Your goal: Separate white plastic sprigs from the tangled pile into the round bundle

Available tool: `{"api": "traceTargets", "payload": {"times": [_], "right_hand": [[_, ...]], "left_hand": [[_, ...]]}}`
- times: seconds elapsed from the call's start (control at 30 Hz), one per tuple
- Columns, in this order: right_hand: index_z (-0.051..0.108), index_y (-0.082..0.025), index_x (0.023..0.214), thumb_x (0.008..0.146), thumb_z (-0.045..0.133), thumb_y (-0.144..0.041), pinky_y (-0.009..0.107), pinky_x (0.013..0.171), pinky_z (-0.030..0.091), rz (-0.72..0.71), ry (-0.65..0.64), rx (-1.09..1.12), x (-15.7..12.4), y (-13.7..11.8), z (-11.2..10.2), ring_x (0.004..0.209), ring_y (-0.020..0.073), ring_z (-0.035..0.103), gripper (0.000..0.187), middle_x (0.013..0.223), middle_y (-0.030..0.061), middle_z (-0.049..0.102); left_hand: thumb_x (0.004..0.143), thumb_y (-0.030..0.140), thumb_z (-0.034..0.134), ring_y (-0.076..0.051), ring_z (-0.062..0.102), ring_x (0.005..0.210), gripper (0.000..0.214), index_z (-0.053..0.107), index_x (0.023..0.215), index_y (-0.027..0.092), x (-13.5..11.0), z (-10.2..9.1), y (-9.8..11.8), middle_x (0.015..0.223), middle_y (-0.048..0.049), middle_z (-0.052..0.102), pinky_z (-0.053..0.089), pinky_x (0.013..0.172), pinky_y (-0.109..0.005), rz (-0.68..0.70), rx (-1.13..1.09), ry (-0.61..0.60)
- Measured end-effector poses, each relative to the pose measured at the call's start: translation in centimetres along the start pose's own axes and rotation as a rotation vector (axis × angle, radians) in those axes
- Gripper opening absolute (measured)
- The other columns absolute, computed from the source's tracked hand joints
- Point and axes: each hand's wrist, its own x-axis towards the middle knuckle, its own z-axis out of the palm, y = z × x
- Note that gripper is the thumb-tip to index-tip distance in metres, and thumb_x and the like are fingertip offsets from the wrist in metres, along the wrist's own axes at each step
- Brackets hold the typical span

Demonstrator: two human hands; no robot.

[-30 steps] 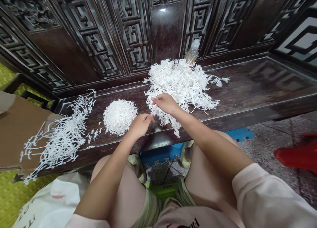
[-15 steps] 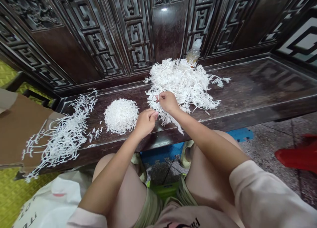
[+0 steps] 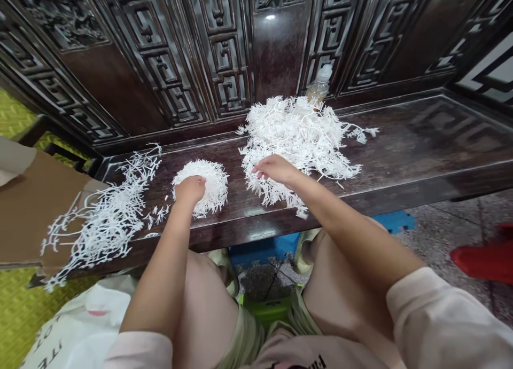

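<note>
Far left: cardboard sheet (image 3: 24, 209), bare white sprues (image 3: 104, 219) spread over its edge and wooden bench (image 3: 420, 144). Left hand (image 3: 189, 190) fisted, knuckles up, on small round heap of white bits (image 3: 214, 185). Right hand (image 3: 276, 169) curled on tangled sprue pile (image 3: 296, 131), grip unclear. Bottle (image 3: 320, 83) half hidden behind pile. Red object (image 3: 484, 259) on floor, far right.

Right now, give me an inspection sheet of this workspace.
Surface: dark wooden bench, glossy.
Job's things: large heap of white branched pieces; small round pile; spread of thin stems at left.
Clutter: plastic bottle behind the heap.
Hands: left hand on the small pile, grip unclear; right hand on the heap's near edge.
Cables: nothing seen.
Surroundings: carved panel, cardboard, white bag.
</note>
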Motion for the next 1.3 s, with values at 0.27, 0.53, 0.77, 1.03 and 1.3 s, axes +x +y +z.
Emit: {"api": "traceTargets", "payload": {"times": [0.27, 0.53, 0.77, 1.03, 1.3], "right_hand": [[0.060, -0.013, 0.061, 0.067, 0.056, -0.017, 0.023, 0.053, 0.039, -0.022, -0.114, 0.064, -0.8, 0.0, 1.2, 0.055, 0.0092, 0.051, 0.009, 0.075, 0.0071, 0.064], [0.059, -0.012, 0.059, 0.068, 0.054, -0.013, 0.020, 0.051, 0.039, -0.047, -0.060, 0.083, -0.9, -0.2, 0.8, 0.053, 0.0072, 0.050, 0.010, 0.075, 0.0073, 0.064], [0.059, -0.013, 0.060, 0.067, 0.052, -0.015, 0.019, 0.048, 0.037, -0.088, 0.020, 0.009, -0.3, 0.0, 1.2, 0.051, 0.0067, 0.050, 0.010, 0.071, 0.0042, 0.065], [0.058, -0.012, 0.060, 0.070, 0.053, -0.020, 0.019, 0.044, 0.037, -0.077, 0.031, 0.073, -1.0, -0.7, 1.2, 0.043, 0.0056, 0.047, 0.014, 0.065, 0.0053, 0.064], [0.057, -0.011, 0.057, 0.071, 0.055, -0.018, 0.020, 0.047, 0.040, -0.059, -0.016, 0.235, -1.2, -1.0, 0.8, 0.040, 0.0042, 0.045, 0.015, 0.063, 0.0049, 0.064]], "left_hand": [[0.075, 0.050, 0.031, -0.033, 0.051, 0.099, 0.045, 0.058, 0.095, 0.020, 0.9, 1.1, -0.8, 0.103, -0.0147, 0.059, 0.030, 0.083, -0.049, -0.198, -0.026, 0.045], [0.077, 0.042, 0.035, -0.032, 0.054, 0.092, 0.049, 0.038, 0.117, 0.014, -0.7, -0.1, 1.2, 0.097, -0.0181, 0.059, 0.031, 0.078, -0.045, -0.205, -0.116, 0.290], [0.081, 0.047, 0.027, -0.018, 0.052, 0.077, 0.039, 0.055, 0.090, 0.020, -6.2, -1.4, 6.6, 0.082, -0.0050, 0.059, 0.033, 0.073, -0.030, 0.470, -0.248, 0.270], [0.082, 0.040, 0.031, -0.026, 0.050, 0.087, 0.033, 0.056, 0.084, 0.018, -8.2, 0.7, 8.9, 0.086, -0.0115, 0.056, 0.028, 0.076, -0.037, 0.443, -0.002, 0.232], [0.081, 0.044, 0.033, -0.023, 0.053, 0.082, 0.033, 0.047, 0.098, 0.020, -7.5, 0.8, 8.8, 0.083, -0.0070, 0.058, 0.032, 0.070, -0.032, 0.361, -0.150, 0.151]]}}
